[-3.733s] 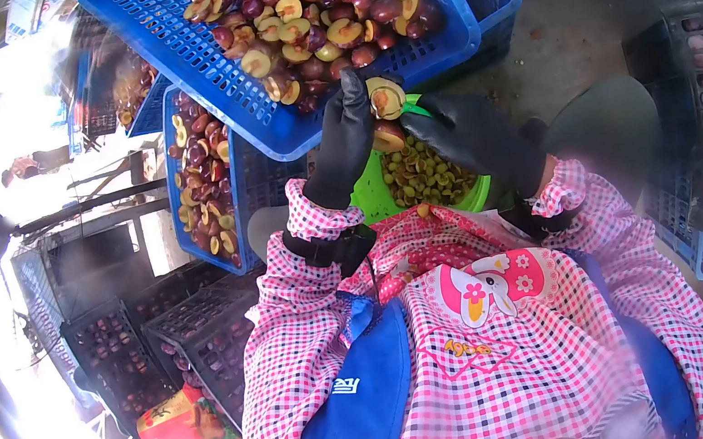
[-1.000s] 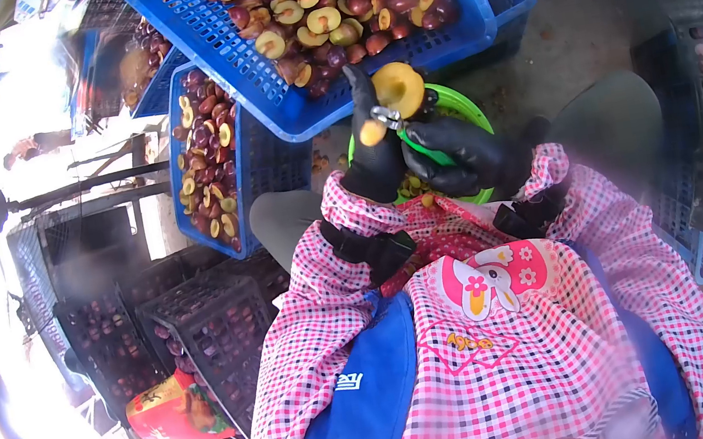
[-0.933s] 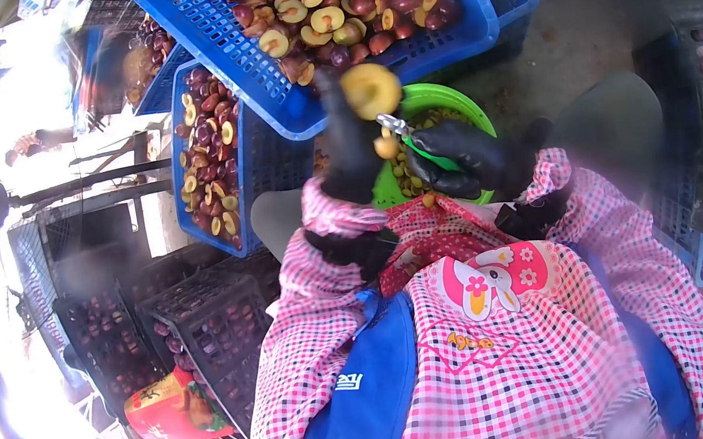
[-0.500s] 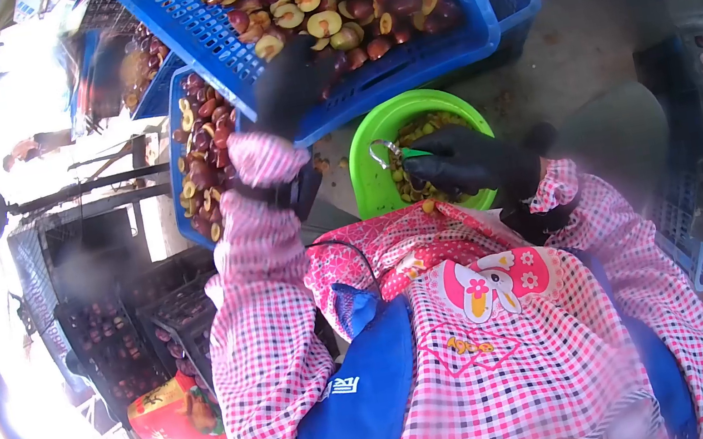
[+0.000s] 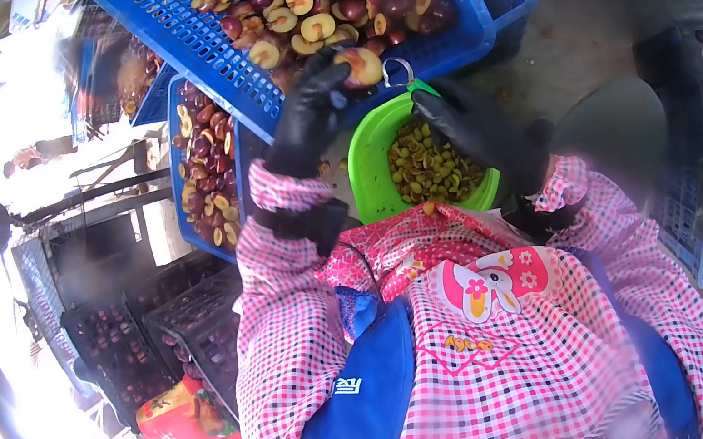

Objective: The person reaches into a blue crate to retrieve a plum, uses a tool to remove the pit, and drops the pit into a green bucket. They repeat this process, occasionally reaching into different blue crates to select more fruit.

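My left hand, in a black glove, holds a halved plum with its yellow cut face showing, over the near edge of a blue basket of plum halves. In my black-gloved right hand is a tool with a green handle and a curved metal loop, close to the plum half. Beneath my right hand stands a green basin, and small yellow-green pieces lie in it.
Another blue basket of plum halves is at the left. Dark crates of whole plums stand at the lower left, and a black crate of plums at the right. A red and yellow bag lies lower left.
My left hand has come back from the basket's plums and now has a plum half in it. My right hand has risen from over the basin with the tool, towards the plum half.
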Motion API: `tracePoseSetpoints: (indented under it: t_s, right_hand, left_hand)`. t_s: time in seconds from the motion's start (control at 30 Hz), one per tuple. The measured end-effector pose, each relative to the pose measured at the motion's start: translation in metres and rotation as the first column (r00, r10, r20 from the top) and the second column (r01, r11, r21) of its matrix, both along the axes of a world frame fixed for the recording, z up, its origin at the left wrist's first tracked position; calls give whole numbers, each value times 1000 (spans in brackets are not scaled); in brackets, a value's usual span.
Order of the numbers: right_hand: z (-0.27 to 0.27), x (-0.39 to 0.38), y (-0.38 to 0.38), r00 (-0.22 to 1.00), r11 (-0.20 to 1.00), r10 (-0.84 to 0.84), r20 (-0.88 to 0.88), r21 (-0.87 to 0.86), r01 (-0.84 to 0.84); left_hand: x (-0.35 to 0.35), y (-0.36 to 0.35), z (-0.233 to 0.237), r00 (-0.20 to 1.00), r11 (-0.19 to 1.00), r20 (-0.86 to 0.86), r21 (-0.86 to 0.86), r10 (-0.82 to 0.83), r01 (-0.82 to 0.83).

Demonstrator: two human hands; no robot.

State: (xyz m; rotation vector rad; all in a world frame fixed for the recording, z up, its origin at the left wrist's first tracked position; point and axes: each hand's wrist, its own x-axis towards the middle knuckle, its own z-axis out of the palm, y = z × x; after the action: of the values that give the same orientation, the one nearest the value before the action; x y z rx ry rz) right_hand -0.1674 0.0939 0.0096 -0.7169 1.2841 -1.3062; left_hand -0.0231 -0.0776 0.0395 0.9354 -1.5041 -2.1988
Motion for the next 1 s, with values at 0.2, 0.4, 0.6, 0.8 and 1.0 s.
tracePoseSetpoints:
  t_s: [0.2,0.4,0.6,0.8,1.0]
  right_hand:
    - [-8,12,2,902,996,-56,-428,-86,21]
    - [-3,17,4,926,991,-77,-370,-131,30]
    - [-9,16,4,963,994,71,-259,-61,-90]
    - [-7,4,6,958,960,279,63,20,-281]
    - [-5,9,14,276,899,347,896,-234,-371]
  left_hand:
    - [-9,58,-6,944,969,-307,243,122,-46]
    - [-12,69,-11,935,959,-238,171,264,-227]
    - [-15,71,-12,961,974,-168,-28,218,-226]
    - [-21,77,-9,979,973,-64,-115,195,-201]
    - [-27,76,-12,959,981,-225,127,172,-147]
